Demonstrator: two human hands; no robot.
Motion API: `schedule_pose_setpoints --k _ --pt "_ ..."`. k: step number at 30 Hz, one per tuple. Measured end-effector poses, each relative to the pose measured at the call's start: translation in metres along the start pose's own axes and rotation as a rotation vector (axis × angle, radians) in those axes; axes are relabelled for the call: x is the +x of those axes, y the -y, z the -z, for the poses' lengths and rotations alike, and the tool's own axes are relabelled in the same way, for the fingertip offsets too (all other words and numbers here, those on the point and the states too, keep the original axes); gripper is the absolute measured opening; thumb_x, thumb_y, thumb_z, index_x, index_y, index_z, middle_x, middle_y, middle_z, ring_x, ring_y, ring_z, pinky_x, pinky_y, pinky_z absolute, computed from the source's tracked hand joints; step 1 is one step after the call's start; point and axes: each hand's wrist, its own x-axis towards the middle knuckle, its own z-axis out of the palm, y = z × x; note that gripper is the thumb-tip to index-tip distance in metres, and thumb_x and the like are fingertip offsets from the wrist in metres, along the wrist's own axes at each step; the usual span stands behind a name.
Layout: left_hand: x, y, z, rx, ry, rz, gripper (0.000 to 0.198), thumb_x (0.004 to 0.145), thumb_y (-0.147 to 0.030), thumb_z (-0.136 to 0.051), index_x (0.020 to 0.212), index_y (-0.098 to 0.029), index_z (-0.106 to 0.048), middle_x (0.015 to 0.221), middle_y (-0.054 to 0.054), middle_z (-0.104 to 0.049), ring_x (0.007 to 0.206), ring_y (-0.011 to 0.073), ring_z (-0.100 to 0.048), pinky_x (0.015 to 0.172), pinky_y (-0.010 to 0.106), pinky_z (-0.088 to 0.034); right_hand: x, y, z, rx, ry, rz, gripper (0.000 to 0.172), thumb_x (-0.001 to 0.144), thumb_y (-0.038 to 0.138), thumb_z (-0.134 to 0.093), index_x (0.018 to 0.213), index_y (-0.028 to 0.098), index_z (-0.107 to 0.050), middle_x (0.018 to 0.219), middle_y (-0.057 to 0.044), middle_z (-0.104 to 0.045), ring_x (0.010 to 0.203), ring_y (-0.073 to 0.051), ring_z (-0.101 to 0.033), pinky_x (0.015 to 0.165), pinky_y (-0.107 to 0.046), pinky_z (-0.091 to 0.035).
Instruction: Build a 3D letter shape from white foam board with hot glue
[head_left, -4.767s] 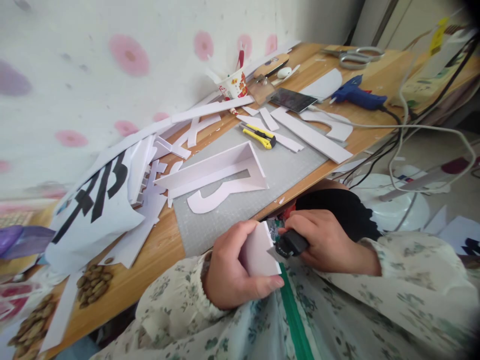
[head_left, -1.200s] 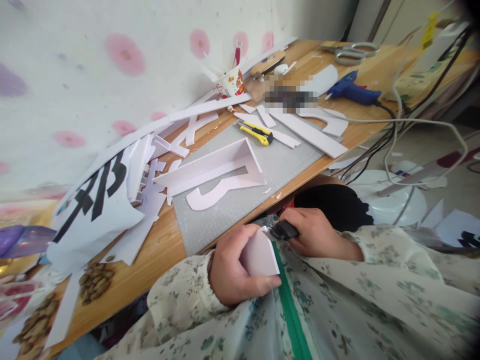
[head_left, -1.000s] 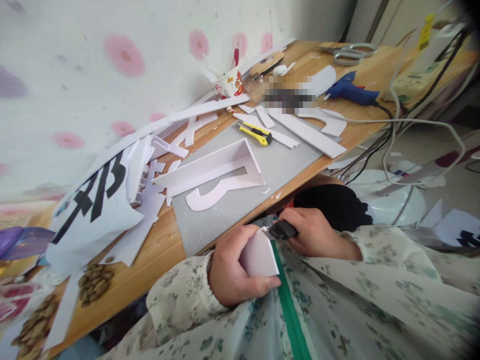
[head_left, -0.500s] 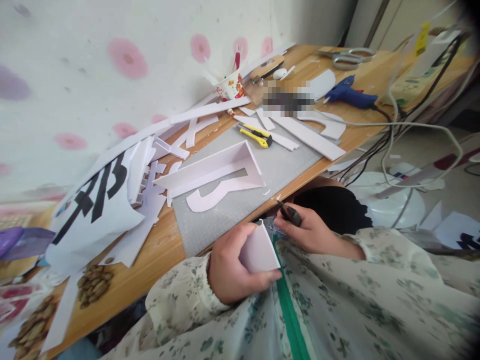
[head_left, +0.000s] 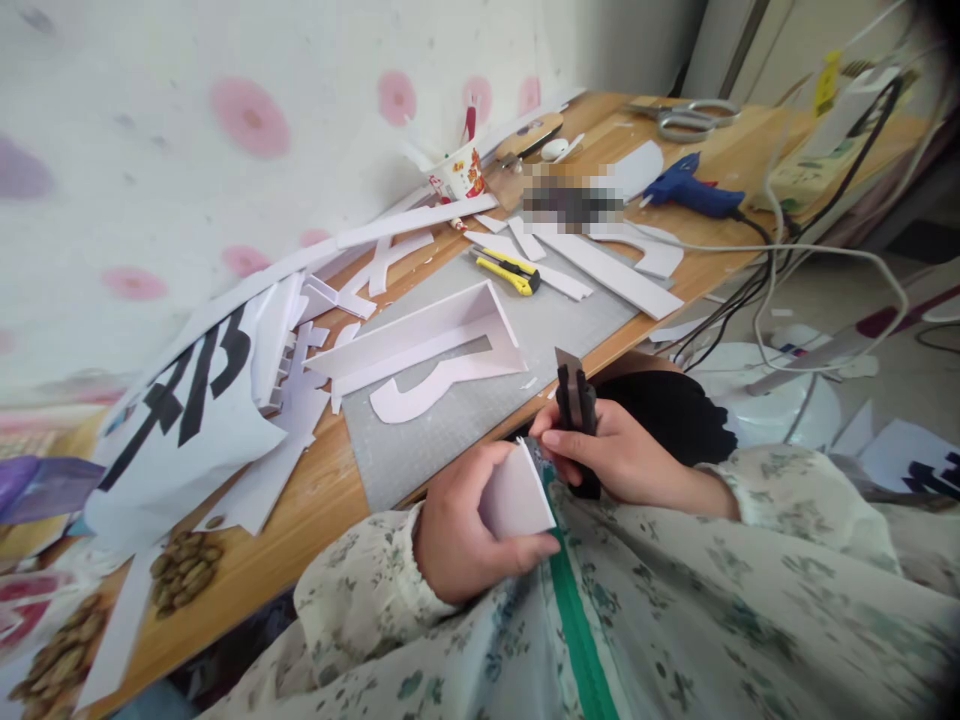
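My left hand [head_left: 469, 525] is closed round a piece of white foam board [head_left: 516, 492], held near my lap in front of the table edge. In my right hand [head_left: 622, 455] is a black utility knife [head_left: 576, 400], its blade pointing up and away from me. The right fingertips are close to the board's upper corner; whether they touch it I cannot tell. Just beyond, on the grey cutting mat [head_left: 420, 460], lies a white foam board letter shape [head_left: 427, 385] with upright side walls.
A yellow box cutter [head_left: 510, 272] and white strips [head_left: 615, 270] lie on the mat. Farther right are a blue glue gun [head_left: 694, 187], scissors [head_left: 690, 118] and trailing cables [head_left: 765, 290]. Nuts [head_left: 184, 572] and a paper with black lettering [head_left: 187, 420] are at the left.
My right hand has turned the utility knife from low and slanted to upright, blade raised. The left hand keeps its hold on the foam board almost unchanged.
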Motion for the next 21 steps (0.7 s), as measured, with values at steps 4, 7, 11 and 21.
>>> schedule_pose_setpoints --k 4,7,11,21 --pt "0.002 0.003 -0.004 0.187 -0.071 -0.004 0.077 0.069 -0.067 -0.066 0.124 -0.017 -0.049 0.104 0.011 -0.064 0.094 0.0284 -0.061 0.081 0.041 -0.047 -0.003 0.001 -0.002 -0.051 0.084 -0.037 0.030 0.073 0.041 -0.073 0.081 0.015 -0.060 0.061 0.004 -0.054 0.045 -0.007 -0.045 0.044 -0.021 -0.035" --pt "0.005 0.004 0.003 0.144 -0.001 0.011 0.081 0.069 -0.069 -0.064 0.127 -0.015 -0.047 0.111 0.014 -0.062 0.101 0.0305 -0.059 0.086 0.043 -0.046 -0.002 0.000 0.000 -0.174 0.031 0.028 0.029 0.071 0.039 -0.075 0.074 0.016 -0.057 0.058 0.005 -0.050 0.048 -0.007 -0.043 0.047 -0.022 -0.037" --pt "0.010 0.003 0.027 -0.181 0.308 0.068 0.054 0.085 -0.057 -0.054 0.121 -0.017 -0.053 0.104 0.008 -0.067 0.087 0.0215 -0.063 0.075 0.032 -0.049 0.002 0.006 0.009 -0.474 0.096 0.312 0.019 0.083 0.034 -0.066 0.076 0.016 -0.061 0.073 -0.001 -0.058 0.069 -0.013 -0.054 0.065 -0.025 -0.044" --pt "0.012 0.008 0.004 -0.642 0.313 0.226 0.065 0.079 -0.068 -0.052 0.118 -0.015 -0.055 0.095 0.010 -0.065 0.080 0.0222 -0.063 0.072 0.035 -0.051 0.001 0.008 0.014 -0.696 0.086 0.622 0.011 0.085 0.021 -0.060 0.095 0.020 -0.063 0.096 -0.008 -0.061 0.092 -0.019 -0.059 0.081 -0.032 -0.048"
